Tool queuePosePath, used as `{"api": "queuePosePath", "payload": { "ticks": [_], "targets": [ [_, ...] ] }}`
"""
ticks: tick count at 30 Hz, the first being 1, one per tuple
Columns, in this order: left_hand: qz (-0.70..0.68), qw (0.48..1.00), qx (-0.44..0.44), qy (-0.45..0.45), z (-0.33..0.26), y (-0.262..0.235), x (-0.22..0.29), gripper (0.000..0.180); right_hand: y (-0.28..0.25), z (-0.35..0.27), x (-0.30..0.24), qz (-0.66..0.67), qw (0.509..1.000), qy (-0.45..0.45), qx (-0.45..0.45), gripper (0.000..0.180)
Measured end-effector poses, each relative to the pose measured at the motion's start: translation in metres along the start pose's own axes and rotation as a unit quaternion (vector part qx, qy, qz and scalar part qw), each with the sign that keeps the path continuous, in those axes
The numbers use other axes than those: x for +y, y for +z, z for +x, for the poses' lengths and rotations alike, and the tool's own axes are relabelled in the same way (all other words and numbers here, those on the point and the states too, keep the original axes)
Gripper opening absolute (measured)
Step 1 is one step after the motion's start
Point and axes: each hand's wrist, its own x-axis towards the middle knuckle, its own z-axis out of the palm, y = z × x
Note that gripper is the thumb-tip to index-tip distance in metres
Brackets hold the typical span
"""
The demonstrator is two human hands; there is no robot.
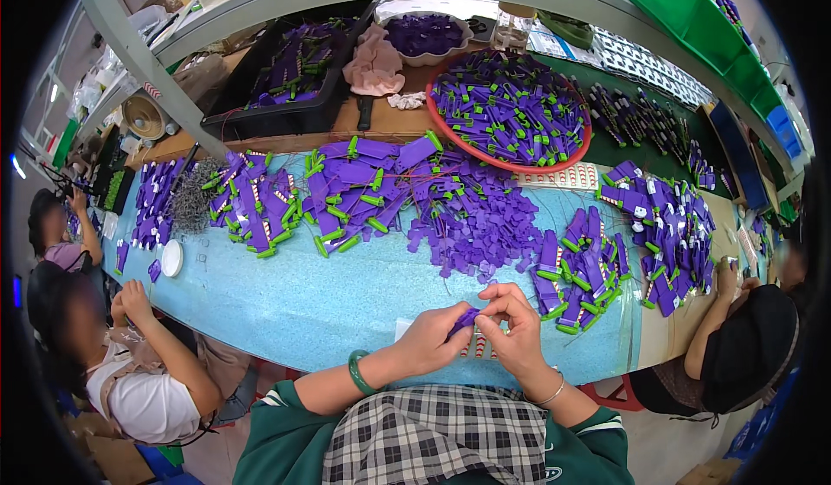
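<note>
Above the near edge of the light blue table, my left hand [433, 338] grips a small purple piece [465, 321] between thumb and fingers. Close against it, my right hand [512, 327] has its thumb and fingertips pinched together. Whatever lies in that pinch is too small to make out. Below my hands, partly covered by them, is a white sheet with red striped marks [479, 344]. Just beyond my fingers spreads a heap of small flat purple pieces [480, 225]. To its right lies a pile of purple parts with green ends [582, 269].
More purple-and-green parts [355, 186] cover the table's far side, beside a tangle of thin wire [197, 195]. Behind stand a round red tray [589, 130], a black bin [270, 122] and a white bowl [430, 56]. A shelf beam [389, 6] crosses overhead. Co-workers sit left and right.
</note>
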Motion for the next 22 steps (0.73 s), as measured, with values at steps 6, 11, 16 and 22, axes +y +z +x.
{"api": "queuePosePath", "payload": {
  "ticks": [6,11,16,22],
  "targets": [
    [0.076,0.997,-0.027,0.014,-0.001,0.003,-0.007,0.017,0.007,0.002,-0.007,-0.083,0.994,-0.063,0.043,0.011],
    [0.014,0.998,-0.059,-0.025,-0.002,0.006,-0.005,0.022,0.001,0.001,-0.005,-0.089,0.995,-0.020,-0.029,0.013],
    [-0.107,0.989,-0.047,-0.091,0.002,0.005,0.005,0.023,0.002,0.005,-0.002,-0.094,0.995,-0.030,-0.019,0.011],
    [0.073,0.995,-0.063,0.000,0.050,-0.028,-0.003,0.029,-0.040,0.025,0.015,-0.099,0.994,-0.005,-0.051,0.005]
  ]
}}
